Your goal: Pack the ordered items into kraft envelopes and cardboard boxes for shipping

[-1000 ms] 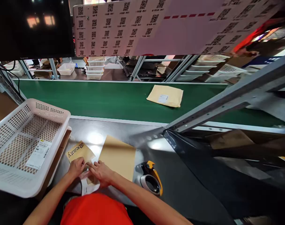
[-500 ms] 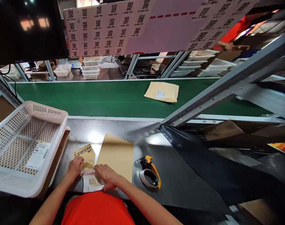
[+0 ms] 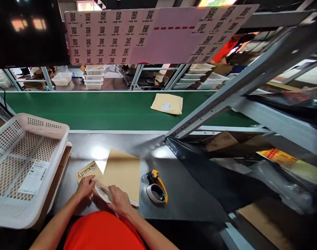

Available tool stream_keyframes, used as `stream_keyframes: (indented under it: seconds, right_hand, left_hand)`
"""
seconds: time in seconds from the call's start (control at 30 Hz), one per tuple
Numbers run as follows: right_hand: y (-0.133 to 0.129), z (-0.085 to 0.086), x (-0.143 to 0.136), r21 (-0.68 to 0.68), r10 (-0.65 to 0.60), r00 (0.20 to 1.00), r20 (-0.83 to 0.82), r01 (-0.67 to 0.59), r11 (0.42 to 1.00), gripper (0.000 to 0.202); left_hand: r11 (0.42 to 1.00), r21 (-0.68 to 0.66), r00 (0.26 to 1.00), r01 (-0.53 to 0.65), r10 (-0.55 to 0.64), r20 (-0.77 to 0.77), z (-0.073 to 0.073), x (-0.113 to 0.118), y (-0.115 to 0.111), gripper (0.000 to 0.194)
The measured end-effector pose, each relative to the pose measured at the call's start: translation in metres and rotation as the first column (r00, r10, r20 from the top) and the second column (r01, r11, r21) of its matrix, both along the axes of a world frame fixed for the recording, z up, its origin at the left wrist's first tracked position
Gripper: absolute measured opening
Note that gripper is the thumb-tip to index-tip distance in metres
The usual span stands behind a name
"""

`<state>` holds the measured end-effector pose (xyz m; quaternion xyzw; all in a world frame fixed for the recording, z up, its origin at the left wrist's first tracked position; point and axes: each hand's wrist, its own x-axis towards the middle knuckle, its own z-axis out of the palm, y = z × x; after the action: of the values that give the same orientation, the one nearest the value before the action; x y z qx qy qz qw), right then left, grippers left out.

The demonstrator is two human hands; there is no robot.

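Near the bench's front edge, a left hand (image 3: 86, 186) pinches a white packet (image 3: 101, 191); the right hand (image 3: 119, 199) curls over its right side, grip hidden. The step appears to be shaping the packet, calling next for steady two-handed control, before flat brown paper (image 3: 124, 168) farther off.

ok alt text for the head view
A person's left hand and right hand handle a partly hidden white item beside a tan printed packet on a metal bench. A tan sheet and tape dispenser lie right, a white basket left; a green belt runs behind.
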<state>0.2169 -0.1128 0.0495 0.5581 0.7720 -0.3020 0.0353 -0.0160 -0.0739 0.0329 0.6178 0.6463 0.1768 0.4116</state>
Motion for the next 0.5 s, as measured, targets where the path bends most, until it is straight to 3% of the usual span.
stream_keyframes:
  seconds: [0.2,0.4,0.5]
  right_hand:
    - [0.003,-0.008,-0.016,0.031,0.111,0.993,0.041,-0.112,0.993,0.052]
    - [0.006,-0.008,-0.027,0.028,-0.119,0.992,0.034,0.119,0.993,0.045]
    - [0.004,-0.008,-0.033,0.035,-0.11,0.994,0.017,0.109,0.993,0.043]
  left_hand:
    - [0.977,-0.003,0.962,0.215,-0.212,-0.169,0.004,0.001,0.007,0.048]
    - [0.911,-0.065,0.796,0.407,-0.388,-0.465,0.028,0.014,-0.002,0.053]
    - [0.881,-0.117,0.715,0.458,-0.444,-0.54,0.038,0.03,-0.002,0.049]
